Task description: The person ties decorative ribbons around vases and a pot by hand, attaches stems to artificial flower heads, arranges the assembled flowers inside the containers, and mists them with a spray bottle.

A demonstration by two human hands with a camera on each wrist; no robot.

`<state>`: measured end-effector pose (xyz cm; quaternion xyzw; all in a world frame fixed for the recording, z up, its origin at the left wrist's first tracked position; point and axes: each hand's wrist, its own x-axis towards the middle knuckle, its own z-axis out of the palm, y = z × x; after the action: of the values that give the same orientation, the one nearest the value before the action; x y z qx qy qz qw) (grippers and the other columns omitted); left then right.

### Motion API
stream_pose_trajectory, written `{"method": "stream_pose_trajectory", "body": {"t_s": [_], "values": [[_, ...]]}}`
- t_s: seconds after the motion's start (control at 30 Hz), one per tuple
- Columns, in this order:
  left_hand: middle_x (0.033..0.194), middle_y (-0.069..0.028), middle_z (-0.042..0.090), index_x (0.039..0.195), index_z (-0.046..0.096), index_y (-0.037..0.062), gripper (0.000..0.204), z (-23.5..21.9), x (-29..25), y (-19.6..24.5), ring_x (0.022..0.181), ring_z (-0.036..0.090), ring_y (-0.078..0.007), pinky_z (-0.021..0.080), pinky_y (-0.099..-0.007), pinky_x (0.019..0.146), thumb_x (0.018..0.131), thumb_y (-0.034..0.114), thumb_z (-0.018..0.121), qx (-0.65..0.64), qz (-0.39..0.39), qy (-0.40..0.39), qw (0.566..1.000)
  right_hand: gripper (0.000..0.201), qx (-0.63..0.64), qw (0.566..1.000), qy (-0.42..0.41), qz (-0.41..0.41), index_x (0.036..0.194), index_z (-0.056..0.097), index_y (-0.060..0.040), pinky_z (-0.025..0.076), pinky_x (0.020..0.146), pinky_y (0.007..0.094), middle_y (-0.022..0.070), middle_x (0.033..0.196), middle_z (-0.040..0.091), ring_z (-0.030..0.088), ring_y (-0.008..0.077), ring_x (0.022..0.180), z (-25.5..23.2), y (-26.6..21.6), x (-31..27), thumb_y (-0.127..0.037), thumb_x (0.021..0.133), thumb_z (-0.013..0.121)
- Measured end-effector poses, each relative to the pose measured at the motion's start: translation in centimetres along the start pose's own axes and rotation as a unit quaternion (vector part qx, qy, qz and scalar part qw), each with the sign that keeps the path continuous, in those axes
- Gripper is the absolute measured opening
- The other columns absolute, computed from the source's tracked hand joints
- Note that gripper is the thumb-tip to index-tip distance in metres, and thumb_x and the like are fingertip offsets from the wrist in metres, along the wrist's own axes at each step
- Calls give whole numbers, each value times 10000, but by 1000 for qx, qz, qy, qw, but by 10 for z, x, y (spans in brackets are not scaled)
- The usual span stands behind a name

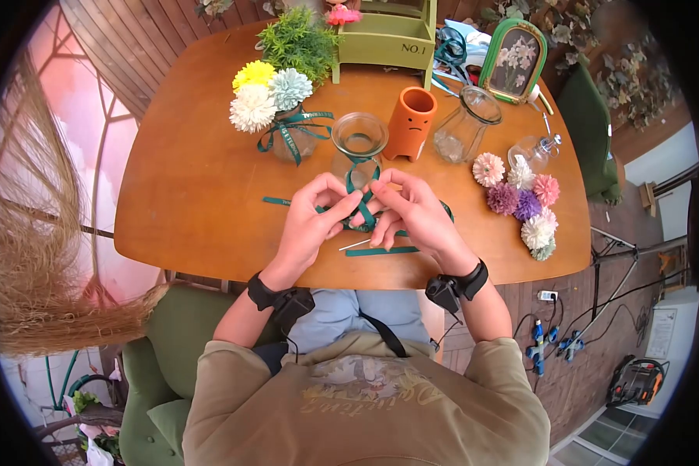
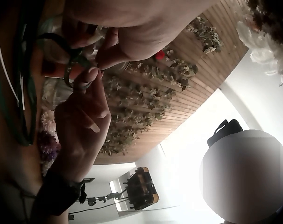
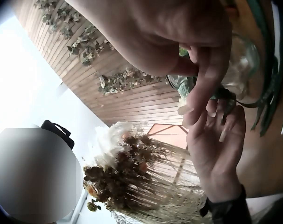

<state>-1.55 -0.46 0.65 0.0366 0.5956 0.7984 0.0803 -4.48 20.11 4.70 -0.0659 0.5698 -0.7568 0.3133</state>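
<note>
Both hands grip a dark green ribbon, thumbs and fingertips pinched together on it just in front of an upright glass jar, near the middle of a wooden table.

From left to right: a flower vase with yellow, white and pale blue blooms stands toward the far left, a green bow round it. Nearer the person, a short ribbon end lies flat, pointing left, close to the left hand. That hand comes up from the lower left, its forearm slanting inward, the wrist in a black strap, the fingers bent toward the centre.

At the centre, the jar's long axis is vertical, its open mouth facing up. The ribbon's held length runs from the jar's front toward the person, crossing itself between the fingertips; whether it circles the whole jar is unclear. Below, a loose green strip lies nearly sideways along the table edge.

The right hand mirrors the left, its forearm slanting in from the lower right. Behind it stand an orange pot and a wider glass vessel; farther right lies a cluster of flower heads.
</note>
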Motion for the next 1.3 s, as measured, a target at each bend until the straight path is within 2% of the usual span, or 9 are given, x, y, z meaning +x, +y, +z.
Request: {"method": "stream_pose_trajectory", "body": {"t_s": [0.13, 0.43, 0.5, 0.53, 0.6, 0.67, 0.73, 1.03, 1.3], "values": [[881, -14, 670, 999, 534, 85, 151, 14, -3, 7, 699, 611, -51, 382, -187, 479, 1043, 176, 645, 14, 3, 48, 999, 229, 28, 999, -11, -25, 1082, 572, -3, 573, 536, 247, 102, 859, 718, 710, 153, 614, -6, 15, 8, -230, 1095, 544], [736, -7, 606, 1042, 473, 115, 155, 5, 6, 4, 597, 492, -31, 302, -197, 476, 1080, 227, 574, 34, -29, 0, 999, 212, -193, 975, 35, -106, 1169, 562, -1, 499, 498, 271, 58, 751, 696, 661, 125, 572, 2, 20, 7, -169, 1055, 620], [694, 18, 546, 1039, 474, 117, 151, 3, 9, 5, 579, 440, -26, 279, -207, 492, 1073, 224, 575, -11, -54, -22, 998, 311, -348, 900, 150, -217, 1260, 513, -4, 490, 496, 320, 105, 744, 691, 654, 174, 539, 14, 16, -4, -125, 1014, 659], [694, 18, 546, 1039, 474, 117, 151, 5, 8, 8, 579, 440, -26, 279, -207, 492, 1073, 224, 575, -11, -53, -21, 998, 311, -348, 900, 149, -217, 1260, 513, -4, 490, 496, 320, 105, 744, 691, 654, 174, 539, 15, 18, -8, -125, 1014, 659], [674, 32, 494, 1042, 487, 111, 144, 11, 5, 16, 570, 411, -30, 276, -210, 507, 1070, 226, 568, -39, -81, -36, 995, 408, -457, 816, 152, -320, 1326, 464, -17, 500, 506, 364, 143, 733, 661, 648, 247, 521, 16, 21, -14, -85, 982, 672], [670, 34, 476, 1044, 496, 107, 138, 13, 6, 14, 572, 416, -33, 287, -210, 512, 1076, 229, 551, -91, -90, -35, 991, 355, -476, 804, 135, -330, 1284, 522, -44, 504, 504, 385, 115, 765, 640, 654, 283, 566, 16, 16, -18, -64, 962, 669], [666, 36, 459, 1046, 505, 104, 137, 15, 7, 12, 573, 422, -36, 298, -210, 517, 1082, 233, 533, -141, -97, -35, 985, 314, -597, 688, 93, -401, 1240, 600, -77, 507, 509, 403, 77, 783, 594, 655, 281, 620, 12, 10, -15, -54, 938, 682], [724, 16, 504, 1023, 534, 92, 161, 8, 9, 5, 572, 465, -66, 336, -228, 512, 1090, 236, 502, -177, -101, -71, 976, 357, -675, 579, 79, -450, 1164, 676, -98, 516, 522, 356, 56, 793, 534, 639, 215, 651, -5, 3, -7, -94, 810, 723], [643, 24, 468, 990, 527, 102, 131, 16, 7, 13, 499, 424, -75, 307, -254, 474, 1082, 195, 513, -176, -128, -17, 976, 315, -695, 545, 46, -467, 1110, 670, -101, 529, 536, 358, 38, 799, 537, 641, 199, 660, -5, -4, -10, -84, 797, 700]]}}
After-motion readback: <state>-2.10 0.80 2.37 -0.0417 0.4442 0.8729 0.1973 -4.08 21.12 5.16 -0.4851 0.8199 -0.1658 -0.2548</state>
